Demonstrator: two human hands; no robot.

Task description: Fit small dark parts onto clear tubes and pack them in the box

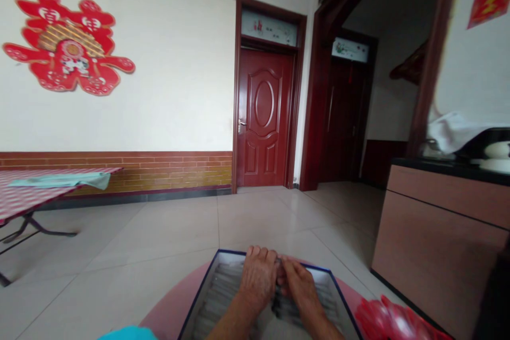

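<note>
Low in the head view, a shallow box (204,288) with a white inside and a blue rim stands on a round pink surface (173,298). Clear, thin plastic-looking packets (225,282) lie in rows along its left part. Over the box's far middle, my left hand (258,273) is closed, knuckles up. Close beside it, my right hand (298,280) has its fingers pinched together. What the fingers hold is mostly hidden. A dark, narrow piece (274,305) shows blurred below them, and I cannot tell which hand has it.
A red, shiny plastic bag (392,319) lies right of the box. A bright turquoise thing (128,333) shows at the bottom edge. At left is a folding table (35,194) with a checked cover; at right, a pinkish cabinet (434,228). A red door (265,117) is behind.
</note>
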